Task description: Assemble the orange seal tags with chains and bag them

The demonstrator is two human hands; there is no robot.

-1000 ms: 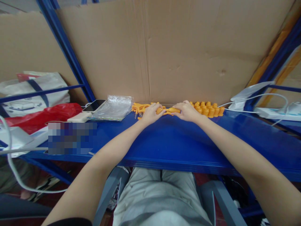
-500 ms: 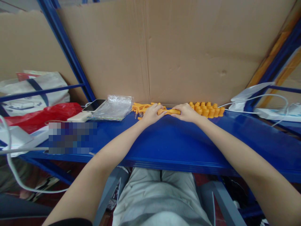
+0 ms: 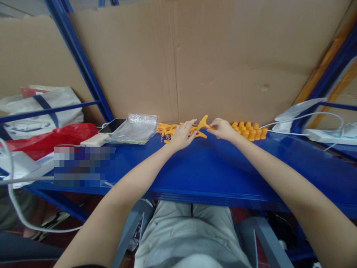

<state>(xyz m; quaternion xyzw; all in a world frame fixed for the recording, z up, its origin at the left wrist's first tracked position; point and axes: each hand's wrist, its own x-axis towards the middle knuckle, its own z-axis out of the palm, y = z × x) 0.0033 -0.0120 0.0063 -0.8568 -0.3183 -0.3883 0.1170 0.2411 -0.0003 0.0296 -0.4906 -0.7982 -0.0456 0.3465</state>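
Observation:
At the back of the blue table, my right hand [image 3: 222, 128] pinches the narrow end of an orange plastic piece [image 3: 203, 121] that has a forked, tail-like wide end. My left hand [image 3: 182, 134], its fingers spread, is over a pile of similar orange pieces [image 3: 166, 128] with small metal chains [image 3: 162, 138]. Another curved orange piece [image 3: 201, 134] sticks out beside the left thumb. To the right of my right hand stand rows of squat orange pieces [image 3: 249, 131], partly hidden behind it.
A clear plastic bag [image 3: 136, 128], a phone [image 3: 113, 126] and a white block [image 3: 95, 140] lie left of the pile. Further left are a red bag [image 3: 52, 137] and white cables [image 3: 11, 178]. A cardboard sheet [image 3: 212, 63] stands behind the table [image 3: 189, 175]; a power strip [image 3: 329, 136] is at right.
Both hands were together on orange pieces. My left hand has let go and spread its fingers; my right hand has moved slightly right, with the forked orange piece now raised in its pinch.

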